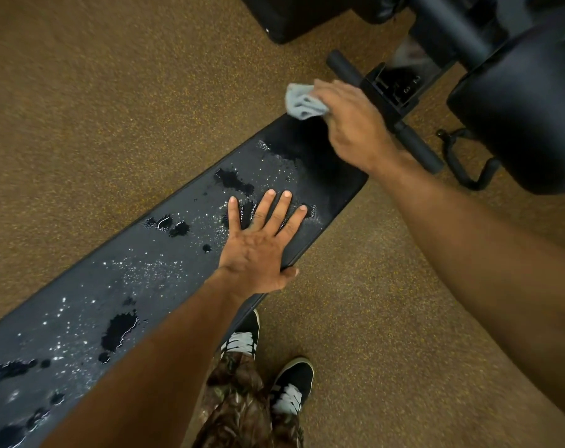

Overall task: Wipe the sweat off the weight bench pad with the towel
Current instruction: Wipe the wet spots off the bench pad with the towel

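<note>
A long black weight bench pad (90, 299) runs diagonally from lower left to upper right, covered with dark puddles and shiny droplets of sweat (119, 331). My left hand (261, 244) lies flat on the pad near its right end, fingers spread straight, thumb hooked over the near edge. My right hand (352, 124) grips a bunched light grey towel (302, 101) at the pad's far end corner. The stretch of pad beside the towel looks smeared and drier.
Black gym equipment stands at the upper right: a frame with foam roller bars (416, 147) and thick black pads (526, 118). Brown speckled floor (113, 108) surrounds the bench. My shoes (290, 386) and patterned trousers are beside the bench's near edge.
</note>
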